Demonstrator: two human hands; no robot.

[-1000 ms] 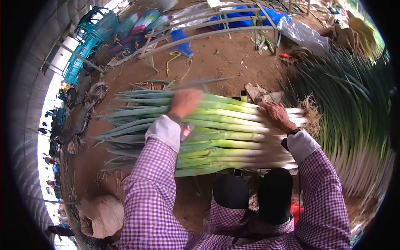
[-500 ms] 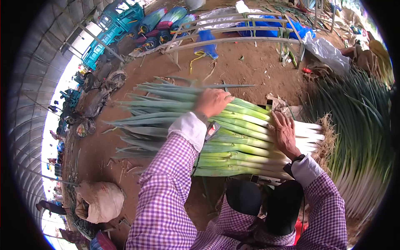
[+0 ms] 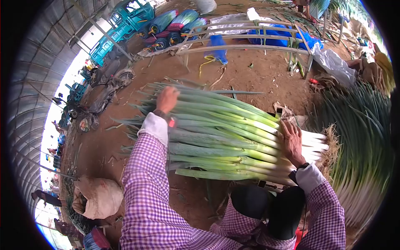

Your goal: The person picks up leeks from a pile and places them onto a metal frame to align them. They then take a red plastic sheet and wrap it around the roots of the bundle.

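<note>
A wide bundle of large green onions point(image 3: 225, 137) lies across in front of me, leaves to the left, white stalks and stringy roots point(image 3: 331, 143) to the right. My left hand point(image 3: 167, 99) is on the leaves along the far side of the bundle, fingers curled around some of them; the fingertips are hidden. A small red-and-grey object point(image 3: 171, 122) shows at the left wrist, blurred. My right hand point(image 3: 293, 143) rests on the pale stalks near the roots, its fingers stretched out and lying over them.
A large pile of green onions point(image 3: 362, 154) lies at the right. Beyond the bundle stands a low wooden rack point(image 3: 246, 47) with blue netting point(image 3: 216, 49) on it. Left of my sleeve sits a pale sack point(image 3: 98, 198). Teal three-wheeled vehicles point(image 3: 125, 21) and tied onion bundles point(image 3: 183, 20) are at the back.
My left hand has slid left along the leaves, from the middle of the bundle towards the tips. My right hand stays on the white stalks. The whole view has shifted slightly.
</note>
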